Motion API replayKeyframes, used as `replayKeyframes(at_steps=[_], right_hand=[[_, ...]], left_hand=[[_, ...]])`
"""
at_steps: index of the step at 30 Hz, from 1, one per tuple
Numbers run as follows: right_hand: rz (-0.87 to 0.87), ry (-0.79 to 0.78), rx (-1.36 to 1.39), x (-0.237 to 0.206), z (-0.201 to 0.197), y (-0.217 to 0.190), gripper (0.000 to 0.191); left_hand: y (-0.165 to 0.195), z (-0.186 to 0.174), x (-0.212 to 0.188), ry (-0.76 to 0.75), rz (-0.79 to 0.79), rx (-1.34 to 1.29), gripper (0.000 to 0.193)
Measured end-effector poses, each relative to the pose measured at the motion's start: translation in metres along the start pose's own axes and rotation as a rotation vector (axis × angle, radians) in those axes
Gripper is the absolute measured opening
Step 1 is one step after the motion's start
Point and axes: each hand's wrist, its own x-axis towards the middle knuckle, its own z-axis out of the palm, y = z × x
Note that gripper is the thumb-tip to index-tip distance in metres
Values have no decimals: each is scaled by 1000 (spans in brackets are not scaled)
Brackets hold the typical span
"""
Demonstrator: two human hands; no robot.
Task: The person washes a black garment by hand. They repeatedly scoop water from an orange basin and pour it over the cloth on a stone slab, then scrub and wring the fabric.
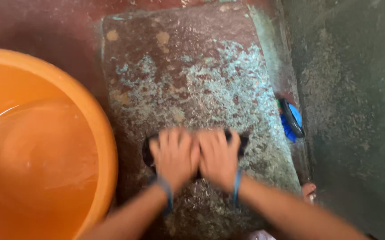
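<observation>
In the head view, the left hand (173, 155) and right hand (219, 156) lie side by side, touching, each grip closed down over a dark stone roller (194, 146) whose ends stick out at 9 and 3 o'clock of the hands. The roller lies across the lower half of a flat grinding stone (188, 75) speckled with pale paste. At 9 o'clock stands an orange tub (103, 133) holding water; at 3 o'clock, beside the stone, a blue brush (291, 119). The hands are motion-blurred.
</observation>
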Motion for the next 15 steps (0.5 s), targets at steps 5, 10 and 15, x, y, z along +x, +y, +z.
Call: replayKeyframes(at_steps=[5, 10, 15], right_hand=[[220, 206, -105, 113, 44, 49, 39], [375, 152, -26, 52, 18, -3, 54], [151, 41, 126, -19, 24, -5, 46]], left_hand=[[-36, 41, 123, 65, -310, 157, 43], [-6, 3, 56, 62, -120, 123, 46], [-2, 9, -15, -23, -147, 31, 42]])
